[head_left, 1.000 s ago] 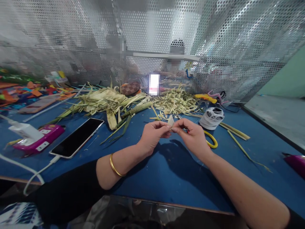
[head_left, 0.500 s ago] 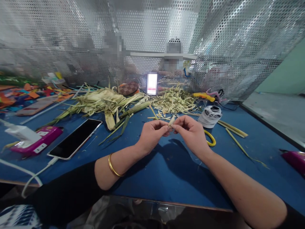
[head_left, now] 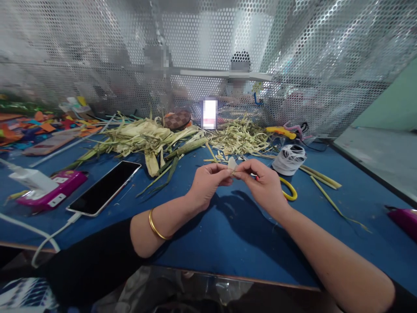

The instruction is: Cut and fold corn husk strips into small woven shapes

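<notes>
Between my two hands, above the blue table, a small pale piece of corn husk (head_left: pixel 232 163) sticks up from the fingertips. My left hand (head_left: pixel 208 182) pinches its lower part between thumb and forefinger. From the other side my right hand (head_left: pixel 260 180) pinches the same spot, fingers curled; something small and red shows by its fingers. A roll of white string (head_left: pixel 289 159) stands just beyond my right hand. Beside that hand a yellow loop handle (head_left: pixel 295 191) lies partly hidden. Cut husk scraps (head_left: pixel 224 155) are scattered behind the fingers.
Dried corn husks (head_left: pixel 140 139) and a heap of shredded husk (head_left: pixel 243 137) lie behind my hands. To the left are a charging phone (head_left: pixel 104 188) and a purple power strip (head_left: pixel 52 191). A perforated metal screen (head_left: pixel 202 43) closes off the back, with people behind it.
The husk piece has turned slightly between my fingertips and shows a broader, rounder face. My right fingers have shifted a little. The whole view has moved slightly.
</notes>
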Motion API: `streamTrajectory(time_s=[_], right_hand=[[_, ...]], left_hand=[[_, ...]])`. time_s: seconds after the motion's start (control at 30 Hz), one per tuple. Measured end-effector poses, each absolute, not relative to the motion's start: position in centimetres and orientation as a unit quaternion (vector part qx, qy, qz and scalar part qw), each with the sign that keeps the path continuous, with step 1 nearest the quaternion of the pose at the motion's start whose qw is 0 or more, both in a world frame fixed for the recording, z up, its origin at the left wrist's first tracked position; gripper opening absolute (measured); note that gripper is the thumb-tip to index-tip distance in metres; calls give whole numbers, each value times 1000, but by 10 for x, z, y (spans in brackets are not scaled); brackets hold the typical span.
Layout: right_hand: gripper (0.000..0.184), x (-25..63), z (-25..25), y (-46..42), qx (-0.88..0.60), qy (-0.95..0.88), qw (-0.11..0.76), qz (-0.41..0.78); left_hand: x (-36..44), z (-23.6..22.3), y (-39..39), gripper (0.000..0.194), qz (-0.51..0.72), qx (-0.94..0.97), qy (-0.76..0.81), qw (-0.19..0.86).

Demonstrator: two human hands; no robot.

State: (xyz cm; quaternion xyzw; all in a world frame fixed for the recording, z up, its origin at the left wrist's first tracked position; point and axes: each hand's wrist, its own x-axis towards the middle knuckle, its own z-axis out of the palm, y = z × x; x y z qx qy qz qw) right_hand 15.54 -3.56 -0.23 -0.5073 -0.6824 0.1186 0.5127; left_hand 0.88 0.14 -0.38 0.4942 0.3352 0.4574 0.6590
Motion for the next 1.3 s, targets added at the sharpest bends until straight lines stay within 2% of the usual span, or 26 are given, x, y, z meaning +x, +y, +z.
streamTrajectory(time_s=[0.37,0.63,0.93,1.1,1.3], right_hand=[[9,153,1,-37,-510,-623,553,212],[13,153,3,-38,-523,-611,550,225],[8,153,1,-37,-487,-649,549,200],[9,153,-1,-36,-508,-664,523,168],[10,153,-3,-36,-524,-639,528,193]], left_hand=[[8,-2,0,11,465,569,321,597],[8,0,-2,8,457,588,316,587],[7,-2,0,18,459,525,322,640],[8,-4,-1,14,469,505,334,643],[9,-3,-1,12,484,502,335,634]])
